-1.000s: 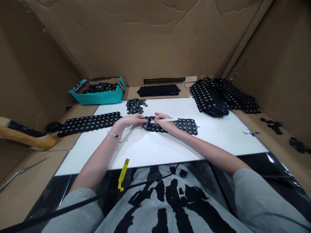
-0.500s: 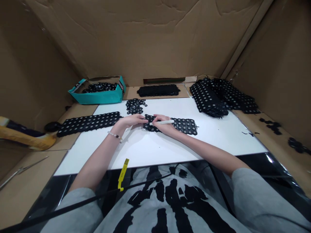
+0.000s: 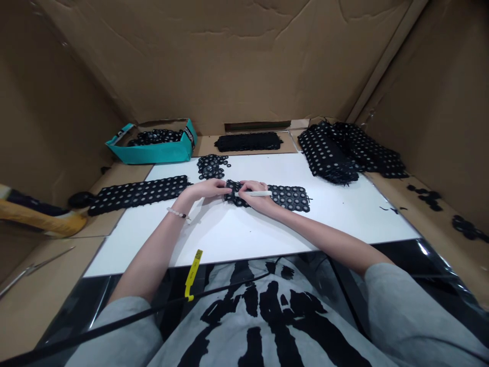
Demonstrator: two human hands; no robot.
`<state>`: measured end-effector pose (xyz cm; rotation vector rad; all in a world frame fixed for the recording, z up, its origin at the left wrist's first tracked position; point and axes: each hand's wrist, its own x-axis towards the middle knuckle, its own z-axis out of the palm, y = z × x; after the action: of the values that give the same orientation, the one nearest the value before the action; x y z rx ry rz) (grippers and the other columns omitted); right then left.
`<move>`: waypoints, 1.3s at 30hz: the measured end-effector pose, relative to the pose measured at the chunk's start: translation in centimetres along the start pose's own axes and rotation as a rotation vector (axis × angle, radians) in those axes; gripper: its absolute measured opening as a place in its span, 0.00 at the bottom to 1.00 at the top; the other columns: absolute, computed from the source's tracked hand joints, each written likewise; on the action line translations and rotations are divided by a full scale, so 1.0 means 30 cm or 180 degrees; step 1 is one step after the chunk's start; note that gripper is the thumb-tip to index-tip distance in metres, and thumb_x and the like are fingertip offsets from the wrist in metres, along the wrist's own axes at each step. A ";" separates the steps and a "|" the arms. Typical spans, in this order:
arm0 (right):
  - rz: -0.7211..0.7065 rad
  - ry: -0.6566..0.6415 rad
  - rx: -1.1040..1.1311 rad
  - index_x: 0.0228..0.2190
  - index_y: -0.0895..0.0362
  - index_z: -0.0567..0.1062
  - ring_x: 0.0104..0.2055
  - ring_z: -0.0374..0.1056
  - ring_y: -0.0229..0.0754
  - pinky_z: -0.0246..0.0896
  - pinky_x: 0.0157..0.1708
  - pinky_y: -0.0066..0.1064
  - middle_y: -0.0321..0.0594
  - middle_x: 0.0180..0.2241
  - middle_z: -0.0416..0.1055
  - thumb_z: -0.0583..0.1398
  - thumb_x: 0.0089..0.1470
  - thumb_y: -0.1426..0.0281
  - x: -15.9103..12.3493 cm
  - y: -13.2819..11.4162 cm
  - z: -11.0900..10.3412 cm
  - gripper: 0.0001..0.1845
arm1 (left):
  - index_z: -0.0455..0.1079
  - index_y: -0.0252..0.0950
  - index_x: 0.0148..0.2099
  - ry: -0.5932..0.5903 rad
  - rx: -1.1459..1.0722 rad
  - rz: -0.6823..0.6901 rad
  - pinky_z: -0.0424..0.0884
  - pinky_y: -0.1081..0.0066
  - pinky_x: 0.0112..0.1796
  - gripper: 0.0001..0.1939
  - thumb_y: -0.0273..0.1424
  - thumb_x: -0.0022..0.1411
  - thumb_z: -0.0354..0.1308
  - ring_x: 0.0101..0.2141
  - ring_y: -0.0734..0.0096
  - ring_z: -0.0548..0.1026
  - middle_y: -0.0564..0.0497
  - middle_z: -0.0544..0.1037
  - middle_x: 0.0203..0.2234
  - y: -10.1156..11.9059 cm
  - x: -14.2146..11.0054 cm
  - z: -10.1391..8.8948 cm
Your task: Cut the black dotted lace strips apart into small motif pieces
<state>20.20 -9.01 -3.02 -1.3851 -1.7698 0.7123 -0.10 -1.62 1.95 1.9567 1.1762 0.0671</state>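
A black strip [image 3: 292,198] set with rows of round, grey-centred discs lies on the white board [image 3: 229,239] in front of me. At its left end, my left hand [image 3: 209,188] has its fingertips closed on the edge. My right hand [image 3: 256,196] rests over the strip and grips a white pen-like stick [image 3: 259,193], whose tip points left toward my left fingertips. The middle of the strip is hidden under my right hand. Just behind my left hand sits a small heap of loose black discs [image 3: 210,166].
To the left lies another dotted black strip [image 3: 141,194]. A teal box [image 3: 153,153] holds similar pieces. At the back is a dark bundle [image 3: 248,142]; more dotted strips [image 3: 328,153] are piled at the right. Scissors [image 3: 34,267] and a yellow tube [image 3: 42,214] lie at left. Cardboard walls [image 3: 244,61] surround the board.
Both hands keep the same hold on the strip and the white stick. The whole view has shifted very slightly; nothing else has visibly moved.
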 end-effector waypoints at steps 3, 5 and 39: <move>0.0088 -0.0052 0.0062 0.26 0.52 0.75 0.58 0.63 0.47 0.38 0.61 0.49 0.36 0.48 0.75 0.58 0.52 0.65 0.000 -0.005 -0.007 0.07 | 0.68 0.37 0.22 -0.0136 0.0227 -0.0023 0.49 0.70 0.23 0.20 0.49 0.46 0.65 0.19 0.72 0.58 0.54 0.63 0.15 0.000 -0.010 -0.016; 0.0078 -0.0055 0.0075 0.27 0.52 0.75 0.59 0.62 0.48 0.38 0.61 0.49 0.36 0.49 0.74 0.58 0.52 0.65 -0.001 -0.004 -0.009 0.07 | 0.68 0.38 0.21 -0.0337 0.0299 -0.0073 0.48 0.69 0.23 0.20 0.48 0.44 0.67 0.19 0.72 0.57 0.54 0.62 0.15 0.003 -0.013 -0.017; -0.0075 -0.0015 -0.0244 0.24 0.52 0.71 0.47 0.66 0.46 0.50 0.56 0.43 0.35 0.36 0.76 0.55 0.50 0.71 -0.017 -0.041 0.003 0.06 | 0.65 0.34 0.26 0.0099 -0.1681 -0.0231 0.55 0.75 0.22 0.18 0.37 0.42 0.71 0.21 0.78 0.63 0.55 0.67 0.19 -0.013 -0.043 0.078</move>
<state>19.51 -9.80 -2.19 -1.4116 -1.8311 0.6416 -0.10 -3.96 0.60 1.4519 1.1115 0.3366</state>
